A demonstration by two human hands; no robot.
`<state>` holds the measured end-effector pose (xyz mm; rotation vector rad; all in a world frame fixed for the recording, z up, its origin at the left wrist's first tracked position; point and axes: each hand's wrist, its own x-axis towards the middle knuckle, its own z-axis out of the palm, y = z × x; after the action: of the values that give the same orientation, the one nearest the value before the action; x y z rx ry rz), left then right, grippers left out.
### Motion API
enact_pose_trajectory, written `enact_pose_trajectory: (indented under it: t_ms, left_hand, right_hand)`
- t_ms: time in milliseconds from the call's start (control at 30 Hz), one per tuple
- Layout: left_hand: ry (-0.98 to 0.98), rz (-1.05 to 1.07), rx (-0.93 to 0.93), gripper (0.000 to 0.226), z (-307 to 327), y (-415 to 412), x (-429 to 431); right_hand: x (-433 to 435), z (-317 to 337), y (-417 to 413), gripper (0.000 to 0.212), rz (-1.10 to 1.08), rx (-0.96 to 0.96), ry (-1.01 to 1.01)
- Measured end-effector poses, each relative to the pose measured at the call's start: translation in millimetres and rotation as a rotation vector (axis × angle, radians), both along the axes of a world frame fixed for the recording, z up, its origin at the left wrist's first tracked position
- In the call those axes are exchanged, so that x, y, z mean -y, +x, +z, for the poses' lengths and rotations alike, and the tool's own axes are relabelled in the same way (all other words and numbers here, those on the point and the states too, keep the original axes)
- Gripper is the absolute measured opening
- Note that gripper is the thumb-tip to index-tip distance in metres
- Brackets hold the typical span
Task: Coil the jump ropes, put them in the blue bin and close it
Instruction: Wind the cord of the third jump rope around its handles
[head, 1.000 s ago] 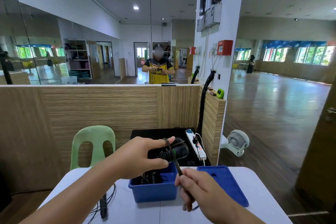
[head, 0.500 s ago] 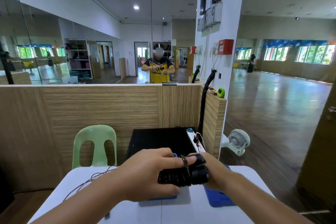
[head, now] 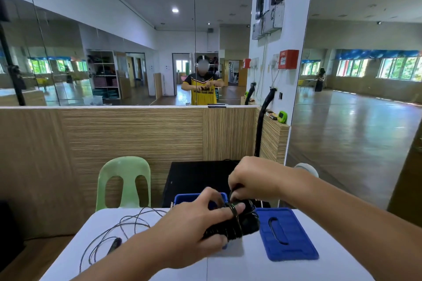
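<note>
The left hand (head: 191, 223) held the jump rope's black handles (head: 242, 227) side by side as one bundle. This was just above the bench (head: 228, 267) and at the near edge of the blue bin (head: 189, 197). Keeping the handles together this way probably gave the cord (head: 235, 212) a firm core to wind around, with only a short drop into the bin afterwards. The left grip was curled right round the bundle, thumb underneath and fingers over the top. A turn of cord crossed the forefinger, and several turns already lay round the handles.

The right hand (head: 255, 178) hung above and slightly beyond the bundle, wrist raised and fingers pointing down. Its grip was pressed together on something dark at the fingertips. I judged this to be the free run of cord, pinched and kept taut for the next turn, though the contact itself was partly hidden.

The blue lid (head: 296, 244) lay flat on the bench to the right, clear of the bin, which stood open to receive the ropes. A second jump rope (head: 114, 242) lay uncoiled on the left of the bench, well apart from both hands, with its cord in loose loops. The coiling therefore looked only partly done.
</note>
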<state>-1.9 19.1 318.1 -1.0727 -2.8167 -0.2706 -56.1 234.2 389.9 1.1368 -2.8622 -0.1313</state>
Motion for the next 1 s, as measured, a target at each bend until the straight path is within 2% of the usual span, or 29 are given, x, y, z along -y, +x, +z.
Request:
enact_pose_trajectory:
  t_ms: [233,400,467,600,733,867,1000]
  left_hand:
    - [0.012,0.022,0.023,0.062,-8,4,-7]
    - [0.08,-0.014,0.076,0.037,-9,-3,-13]
    - [0.127,-0.005,0.091,0.037,-11,-6,-10]
    - [0.262,0.028,0.144,0.051,-15,-8,-1]
    - [0.384,0.048,0.179,0.041,-14,-4,0]
    - [0.472,0.054,0.212,0.048,-15,0,0]
    - [0.59,0.07,0.237,0.04,-14,5,-4]
  right_hand:
    - [-3,-4,9,0.022,-0.028,0.038,-0.094]
    - [6,-2,20,0.032,0.008,0.013,-0.137]
    - [2,-3,23,0.029,0.014,0.052,-0.276]
    - [-8,-11,33,0.01,-0.015,0.119,-0.652]
    - [-13,-26,41,0.012,-0.087,0.284,-0.895]
    - [-21,-43,40,0.011,-0.079,0.14,-0.899]
    - [-22,-60,42,0.004,-0.023,-0.056,-0.903]
